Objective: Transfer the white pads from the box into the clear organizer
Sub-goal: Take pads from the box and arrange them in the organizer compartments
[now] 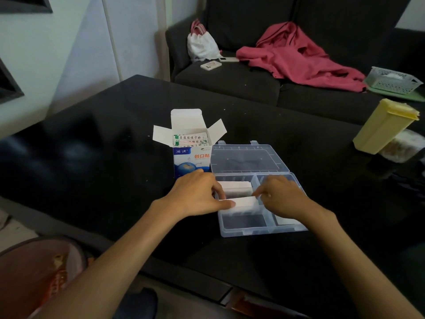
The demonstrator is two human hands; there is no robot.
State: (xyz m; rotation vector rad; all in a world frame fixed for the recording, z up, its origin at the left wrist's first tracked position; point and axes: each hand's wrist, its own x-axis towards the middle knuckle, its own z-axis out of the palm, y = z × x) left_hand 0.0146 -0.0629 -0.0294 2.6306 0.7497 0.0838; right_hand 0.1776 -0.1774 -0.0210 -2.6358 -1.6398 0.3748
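The clear organizer (243, 229) lies open on the black table, lid folded back. A stack of white pads (236, 188) sits in its far left compartment. Over the near left compartment, both hands hold a second stack of white pads (243, 203): my left hand (195, 194) pinches its left end and my right hand (280, 196) pinches its right end. Another white piece shows in the near right compartment (282, 219), partly hidden by my right wrist. The blue and white box (192, 157) stands open just left of the organizer, with printed packets inside.
A yellow plastic container (384, 127) lies tilted at the table's right edge. Behind the table is a dark sofa with a pink garment (296, 56), a white bag (202, 44), a phone (210, 65) and a mesh basket (393, 80). A bin (39, 272) stands lower left.
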